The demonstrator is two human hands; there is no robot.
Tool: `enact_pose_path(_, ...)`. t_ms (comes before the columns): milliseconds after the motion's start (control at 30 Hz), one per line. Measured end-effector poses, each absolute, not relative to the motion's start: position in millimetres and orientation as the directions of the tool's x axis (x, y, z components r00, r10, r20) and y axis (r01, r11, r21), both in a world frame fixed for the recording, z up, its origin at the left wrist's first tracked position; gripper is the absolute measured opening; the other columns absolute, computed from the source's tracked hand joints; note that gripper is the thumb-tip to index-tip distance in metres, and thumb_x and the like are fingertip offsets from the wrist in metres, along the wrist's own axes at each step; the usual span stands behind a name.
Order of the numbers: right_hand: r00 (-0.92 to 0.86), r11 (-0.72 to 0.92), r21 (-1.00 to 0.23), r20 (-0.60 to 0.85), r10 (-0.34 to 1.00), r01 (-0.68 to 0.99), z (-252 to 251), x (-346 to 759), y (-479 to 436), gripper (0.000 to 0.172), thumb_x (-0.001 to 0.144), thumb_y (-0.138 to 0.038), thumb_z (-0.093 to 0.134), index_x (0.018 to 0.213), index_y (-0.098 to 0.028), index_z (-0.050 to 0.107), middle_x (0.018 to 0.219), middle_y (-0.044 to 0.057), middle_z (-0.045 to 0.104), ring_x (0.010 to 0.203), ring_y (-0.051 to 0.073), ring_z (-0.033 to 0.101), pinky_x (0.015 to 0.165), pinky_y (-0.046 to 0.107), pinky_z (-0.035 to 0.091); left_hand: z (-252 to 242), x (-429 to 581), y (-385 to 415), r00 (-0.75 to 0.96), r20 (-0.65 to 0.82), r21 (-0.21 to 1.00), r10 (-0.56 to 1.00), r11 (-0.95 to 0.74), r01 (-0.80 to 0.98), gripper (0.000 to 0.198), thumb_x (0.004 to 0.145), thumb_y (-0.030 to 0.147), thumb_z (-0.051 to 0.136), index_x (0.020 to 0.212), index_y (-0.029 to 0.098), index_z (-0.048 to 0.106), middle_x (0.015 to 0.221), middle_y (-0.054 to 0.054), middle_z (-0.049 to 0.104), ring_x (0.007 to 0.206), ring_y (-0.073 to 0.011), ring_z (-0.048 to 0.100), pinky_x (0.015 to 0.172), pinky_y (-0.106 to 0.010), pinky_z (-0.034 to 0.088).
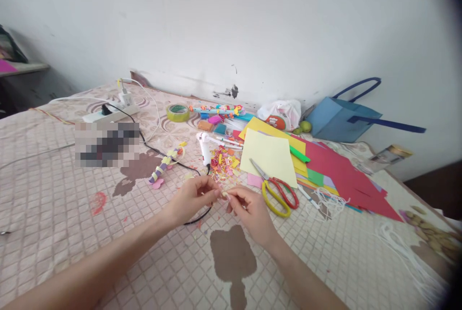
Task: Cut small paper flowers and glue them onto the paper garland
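My left hand [193,198] and my right hand [252,210] meet over the tablecloth, fingertips almost touching. A tiny pale yellow piece [224,195] shows at the tips of my right thumb and forefinger. The left thumb and forefinger are pinched together beside it; what they hold, if anything, is too small to make out. Just beyond the hands a white glue gun [204,150] stands with its black cord running left. Scissors [273,190] with one yellow and one red handle lie right of my right hand, blades over a pale yellow sheet [269,153].
Paper scraps [224,161] lie beyond my hands. A purple-and-yellow paper craft [164,166] lies at left, before a power strip [111,113]. Green-yellow tape [178,112] sits behind. Red sheets [335,170], white string [330,201] and a blue bag [339,118] are at right.
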State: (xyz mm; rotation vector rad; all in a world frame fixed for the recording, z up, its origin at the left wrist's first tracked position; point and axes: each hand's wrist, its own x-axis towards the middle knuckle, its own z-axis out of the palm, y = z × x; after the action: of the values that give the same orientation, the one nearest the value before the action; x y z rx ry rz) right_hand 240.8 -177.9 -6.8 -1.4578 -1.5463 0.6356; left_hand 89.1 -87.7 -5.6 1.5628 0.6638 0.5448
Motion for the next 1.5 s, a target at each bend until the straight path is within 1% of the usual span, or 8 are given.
enact_pose_path(300, 0.160, 0.121, -0.861, 0.226, 0.961, 0.493, -11.4, 240.4, -179.5, 0.017, 0.082, -0.024, 0.056, 0.070, -0.017, 0.064, 0.059, -0.001, 0.056, 0.052, 0.011, 0.053, 0.051, 0.022, 0.041, -7.5, 88.0, -94.0, 0.740, 0.066, 0.971, 0.669, -0.215, 0.108, 0.019, 0.077, 0.034, 0.060, 0.082, 0.016, 0.061, 0.077, -0.003, 0.064, 0.071, -0.0142, 0.057, 0.062, -0.023, 0.044)
enact_pose_path(500, 0.050, 0.085, -0.928, 0.111, 0.993, 0.362, -3.2, 245.3, -181.0, 0.020, 0.086, -0.029, 0.049, 0.087, -0.017, 0.065, 0.061, -0.002, 0.057, 0.050, 0.010, 0.052, 0.049, 0.020, 0.042, -4.3, 85.6, -91.6, 0.751, 0.073, 0.962, 0.657, -0.245, 0.120, 0.019, 0.080, 0.034, 0.055, 0.077, 0.015, 0.059, 0.069, -0.001, 0.059, 0.063, -0.0114, 0.052, 0.056, -0.021, 0.041)
enact_pose_path(700, 0.079, 0.133, -0.823, 0.211, 0.974, 0.552, 2.1, 245.7, -182.7, 0.014, 0.083, -0.021, 0.053, 0.078, -0.018, 0.065, 0.067, -0.001, 0.058, 0.058, 0.011, 0.052, 0.053, 0.021, 0.040, -2.4, 85.3, -94.4, 0.734, 0.096, 0.929, 0.673, -0.326, 0.176, 0.019, 0.079, 0.034, 0.056, 0.075, 0.016, 0.060, 0.070, -0.001, 0.060, 0.066, -0.0127, 0.054, 0.060, -0.022, 0.042)
enact_pose_path(967, 0.151, 0.194, -0.666, 0.423, 0.893, 0.721, -2.5, 238.3, -183.8, 0.012, 0.080, -0.014, 0.056, 0.068, -0.018, 0.057, 0.065, -0.002, 0.056, 0.061, 0.012, 0.051, 0.058, 0.022, 0.038, -5.1, 88.8, -92.7, 0.751, -0.149, 0.987, 0.644, 0.139, 0.077, 0.023, 0.074, 0.034, 0.064, 0.083, 0.015, 0.057, 0.072, -0.001, 0.063, 0.071, -0.0134, 0.060, 0.064, -0.024, 0.048)
enact_pose_path(1100, 0.139, 0.232, -0.646, 0.470, 0.872, 0.727, -3.6, 236.5, -184.2, 0.012, 0.080, -0.014, 0.057, 0.069, -0.018, 0.057, 0.068, -0.001, 0.056, 0.064, 0.012, 0.051, 0.061, 0.023, 0.039, -4.7, 88.2, -92.5, 0.762, -0.220, 0.965, 0.609, 0.250, 0.079, 0.023, 0.071, 0.032, 0.068, 0.082, 0.014, 0.058, 0.073, -0.001, 0.065, 0.072, -0.0119, 0.061, 0.068, -0.024, 0.048)
enact_pose_path(1233, 0.183, 0.182, -0.779, 0.355, 0.917, 0.600, -3.0, 237.0, -184.0, 0.011, 0.079, -0.018, 0.060, 0.069, -0.018, 0.059, 0.065, -0.002, 0.057, 0.061, 0.011, 0.050, 0.057, 0.022, 0.039, -5.5, 87.6, -91.4, 0.753, -0.216, 0.962, 0.622, 0.269, 0.053, 0.022, 0.069, 0.028, 0.070, 0.082, 0.013, 0.059, 0.073, 0.000, 0.064, 0.070, -0.0107, 0.060, 0.069, -0.024, 0.048)
enact_pose_path(1367, 0.165, 0.000, -0.974, 0.039, 0.986, 0.229, -7.9, 240.8, -181.7, 0.017, 0.079, -0.031, 0.059, 0.072, -0.016, 0.058, 0.055, -0.004, 0.052, 0.047, 0.009, 0.046, 0.046, 0.021, 0.037, -6.5, 87.0, -89.2, 0.751, -0.199, 0.968, 0.629, 0.244, 0.052, 0.021, 0.067, 0.023, 0.070, 0.082, 0.014, 0.059, 0.072, 0.000, 0.064, 0.067, -0.0108, 0.060, 0.066, -0.025, 0.047)
enact_pose_path(1500, 0.119, -0.112, -0.993, -0.114, 0.986, -0.028, -14.1, 242.6, -179.3, 0.020, 0.080, -0.033, 0.058, 0.070, -0.016, 0.057, 0.050, -0.005, 0.051, 0.043, 0.007, 0.044, 0.042, 0.019, 0.036, -7.8, 86.3, -87.6, 0.776, -0.157, 0.979, 0.611, 0.198, 0.043, 0.021, 0.067, 0.021, 0.069, 0.083, 0.013, 0.058, 0.073, -0.001, 0.065, 0.069, -0.0117, 0.060, 0.064, -0.024, 0.045)
